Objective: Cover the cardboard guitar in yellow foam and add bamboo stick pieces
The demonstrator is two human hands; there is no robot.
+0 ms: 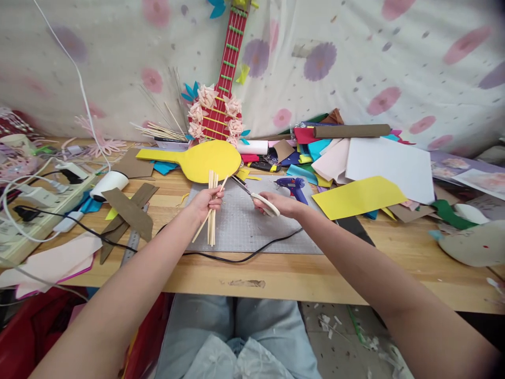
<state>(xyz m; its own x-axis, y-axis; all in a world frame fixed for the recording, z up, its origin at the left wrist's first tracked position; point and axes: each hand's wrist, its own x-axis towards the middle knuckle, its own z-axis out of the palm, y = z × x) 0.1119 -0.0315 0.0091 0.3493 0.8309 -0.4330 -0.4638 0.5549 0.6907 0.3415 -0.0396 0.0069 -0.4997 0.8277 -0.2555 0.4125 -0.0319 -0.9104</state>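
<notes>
My left hand (210, 202) is closed round a bundle of thin wooden sticks (212, 226), held upright over the grey cutting mat (244, 239); one stick slants across the others. In my right hand (276, 204) are scissors (271, 206) with pale handles, fingers wrapped on the grips. Their blades point up and left, towards the yellow guitar-shaped cutout (209, 160) lying just behind both hands. To the right of the scissors, a blue glue gun (292, 187) rests at the mat's back edge.
A red toy guitar with paper flowers (221, 113) leans at the back. Coloured sheets (359, 197) pile up on the right. A power strip (47, 210) and brown strips (130, 213) lie left. A black cable (244, 259) crosses the mat's front.
</notes>
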